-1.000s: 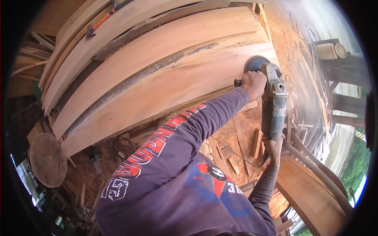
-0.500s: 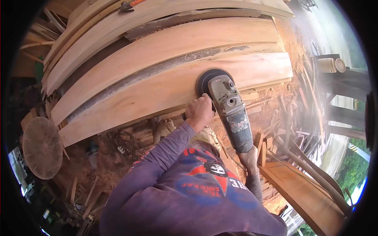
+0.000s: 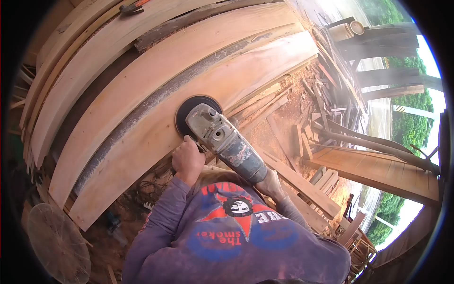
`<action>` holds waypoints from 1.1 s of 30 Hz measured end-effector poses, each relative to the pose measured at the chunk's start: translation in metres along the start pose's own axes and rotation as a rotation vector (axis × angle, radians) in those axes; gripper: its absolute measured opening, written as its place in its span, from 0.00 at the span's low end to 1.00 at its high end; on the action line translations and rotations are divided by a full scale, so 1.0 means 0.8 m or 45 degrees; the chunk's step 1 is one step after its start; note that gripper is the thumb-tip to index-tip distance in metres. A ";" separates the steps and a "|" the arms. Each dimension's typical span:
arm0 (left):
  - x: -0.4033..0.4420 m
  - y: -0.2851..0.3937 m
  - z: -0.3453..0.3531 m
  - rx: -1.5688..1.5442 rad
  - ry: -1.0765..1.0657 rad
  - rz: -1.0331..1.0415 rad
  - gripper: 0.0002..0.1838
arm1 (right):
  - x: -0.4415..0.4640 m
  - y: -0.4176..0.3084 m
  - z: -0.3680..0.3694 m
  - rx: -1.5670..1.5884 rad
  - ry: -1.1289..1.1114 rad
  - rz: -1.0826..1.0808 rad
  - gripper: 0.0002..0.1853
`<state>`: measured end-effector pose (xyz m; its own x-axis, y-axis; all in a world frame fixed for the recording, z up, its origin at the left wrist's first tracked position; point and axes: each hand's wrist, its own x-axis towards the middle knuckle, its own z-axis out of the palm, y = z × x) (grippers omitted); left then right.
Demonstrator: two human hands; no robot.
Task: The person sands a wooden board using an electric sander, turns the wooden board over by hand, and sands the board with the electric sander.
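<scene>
An angle grinder (image 3: 239, 158) with a worn grey body lies across the front of me, its round black sanding disc (image 3: 183, 124) on the face of a long pale wooden board (image 3: 137, 146). My left hand (image 3: 188, 158) is closed around the side handle, just above the board's near edge. At the rear end of the body, close to my shirt, my right hand (image 3: 271, 184) is wrapped round the grip; part of its fingers is hidden beneath the tool.
Beyond lie more long boards (image 3: 175, 57), with a hammer (image 3: 131, 8) on the far ones. A round fan guard (image 3: 59, 241) stands at lower left. Wood scraps (image 3: 321, 99) and sawdust cover the ground at right, near a wide plank (image 3: 378, 173). Dust hangs in the air.
The grinder has moved left along the board, with both hands still on it. My view has turned, so the boards slant more steeply and more of the right side shows.
</scene>
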<state>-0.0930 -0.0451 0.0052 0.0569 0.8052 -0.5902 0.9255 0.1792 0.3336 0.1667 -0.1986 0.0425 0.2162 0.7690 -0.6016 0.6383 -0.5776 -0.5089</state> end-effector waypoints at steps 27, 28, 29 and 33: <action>0.148 0.342 0.058 -0.045 -0.024 0.525 0.21 | 0.123 0.148 -0.238 -0.032 0.241 0.264 0.20; 0.155 0.361 0.057 -0.044 -0.024 0.546 0.21 | 0.132 0.155 -0.253 -0.072 0.218 0.294 0.20; 0.162 0.379 0.055 -0.046 -0.022 0.553 0.21 | 0.140 0.160 -0.267 -0.068 0.235 0.300 0.20; 0.194 0.452 0.067 -0.003 0.129 0.648 0.10 | 0.176 0.171 -0.323 -0.055 0.234 0.353 0.19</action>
<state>0.2703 0.1143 -0.0054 0.4628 0.8415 -0.2788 0.7894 -0.2481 0.5616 0.4753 -0.0984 0.0474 0.5133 0.6230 -0.5902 0.5665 -0.7626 -0.3122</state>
